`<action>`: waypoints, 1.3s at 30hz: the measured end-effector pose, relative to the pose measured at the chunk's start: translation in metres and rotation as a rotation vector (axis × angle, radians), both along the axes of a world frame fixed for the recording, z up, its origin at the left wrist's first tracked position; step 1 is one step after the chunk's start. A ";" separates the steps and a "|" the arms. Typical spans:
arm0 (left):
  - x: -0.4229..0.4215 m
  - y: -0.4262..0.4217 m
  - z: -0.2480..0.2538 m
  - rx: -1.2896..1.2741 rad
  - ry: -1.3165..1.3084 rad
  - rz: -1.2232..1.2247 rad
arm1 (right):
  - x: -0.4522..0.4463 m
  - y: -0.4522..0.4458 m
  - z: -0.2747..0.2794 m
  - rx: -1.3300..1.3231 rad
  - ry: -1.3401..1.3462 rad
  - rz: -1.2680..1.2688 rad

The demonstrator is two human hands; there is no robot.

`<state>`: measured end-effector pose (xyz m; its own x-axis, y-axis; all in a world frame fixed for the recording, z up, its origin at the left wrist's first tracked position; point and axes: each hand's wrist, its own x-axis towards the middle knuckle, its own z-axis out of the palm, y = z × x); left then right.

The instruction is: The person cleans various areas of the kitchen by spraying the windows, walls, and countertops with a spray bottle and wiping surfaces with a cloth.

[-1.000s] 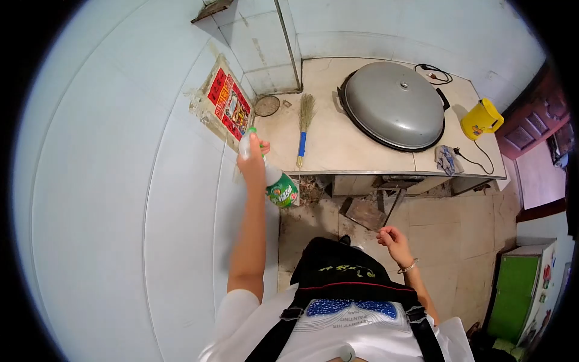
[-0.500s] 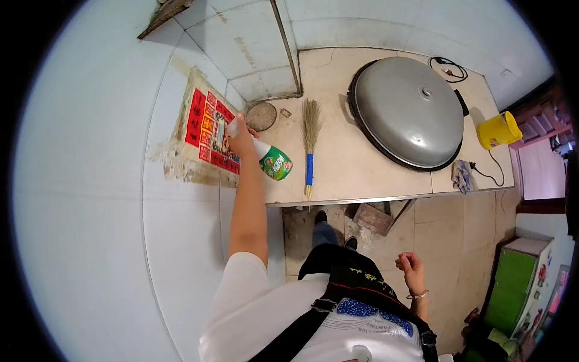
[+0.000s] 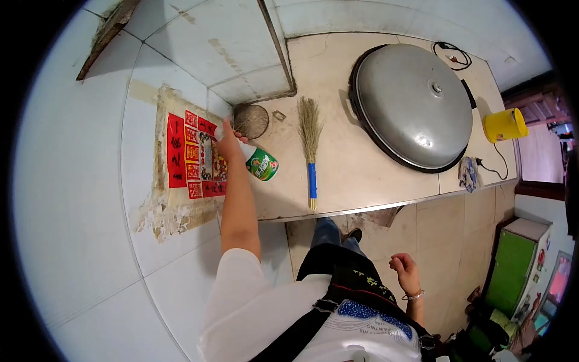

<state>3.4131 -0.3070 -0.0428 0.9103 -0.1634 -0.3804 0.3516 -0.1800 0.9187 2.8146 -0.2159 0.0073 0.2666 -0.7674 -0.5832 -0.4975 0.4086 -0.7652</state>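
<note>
My left hand (image 3: 229,145) is wrapped round the neck of a white spray bottle (image 3: 261,164) with a green label. The bottle is tilted over the left end of the counter, its nozzle end toward the wall. Beside that hand, a red paper poster (image 3: 176,151) with black characters and patterned squares is stuck on the tiled wall; my hand and arm cover its right edge. Down at my right side, my right hand (image 3: 405,271) hangs in front of my body with fingers curled in, nothing visible in it.
On the counter (image 3: 374,190) are a round mesh strainer (image 3: 252,120), a straw brush (image 3: 310,136) with a blue handle, a large lidded pan (image 3: 410,102), a cloth (image 3: 468,174), a yellow bucket (image 3: 503,125) and a black cord (image 3: 455,54). A green cabinet (image 3: 511,271) stands at right.
I have stepped closer, so the poster looks larger and the counter edge sits lower in view. My left hand keeps its grip on the spray bottle. My right hand stays curled.
</note>
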 end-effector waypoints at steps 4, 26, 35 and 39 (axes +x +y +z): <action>-0.003 -0.011 -0.006 -0.133 0.005 0.000 | 0.002 0.001 0.000 -0.022 0.032 -0.013; 0.022 -0.038 -0.010 0.193 -0.074 -0.218 | 0.007 0.008 0.005 -0.037 0.122 -0.020; 0.016 -0.014 0.003 0.075 -0.093 -0.032 | 0.004 0.007 -0.004 -0.049 0.077 0.029; -0.014 0.029 -0.010 0.175 -0.052 -0.020 | 0.001 0.003 -0.008 -0.047 0.075 0.088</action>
